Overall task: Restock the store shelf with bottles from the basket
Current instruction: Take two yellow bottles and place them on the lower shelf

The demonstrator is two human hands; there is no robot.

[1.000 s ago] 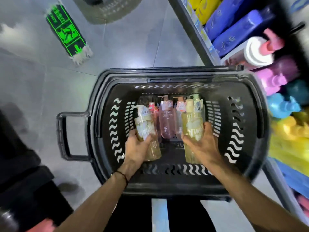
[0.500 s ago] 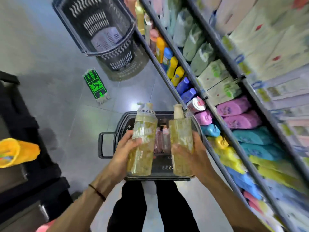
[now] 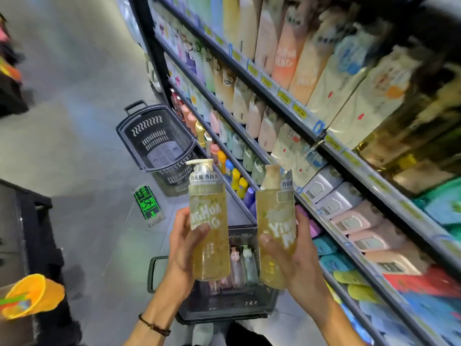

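The left hand (image 3: 185,248) is curled round a yellow pump bottle (image 3: 209,228), thumb pressed on the front of its label. It holds the bottle upright just left of the frame's centre. The right hand (image 3: 295,260) grips a second yellow bottle (image 3: 274,228) in the same way, with its thumb on the label and its fingers wrapped behind. This bottle is tipped slightly toward one o'clock. The two bottles are side by side with a narrow gap between them, raised above the basket (image 3: 219,308), which sits on the floor at six o'clock. Inside the basket, seen through the gap, stand pink and pale bottles (image 3: 238,263). The shelf (image 3: 284,98) fills the frame from twelve to four o'clock. Its rails carry yellow price tags, and its levels are packed with pouches, packs and bottles. A second basket (image 3: 159,146) is on the floor against the shelf at eleven o'clock of the hands. Between the two baskets a green exit sticker (image 3: 147,203) lies on the grey tiles. An orange cup (image 3: 32,298) juts in at eight o'clock. A dark cord bracelet (image 3: 154,325) circles the left wrist.
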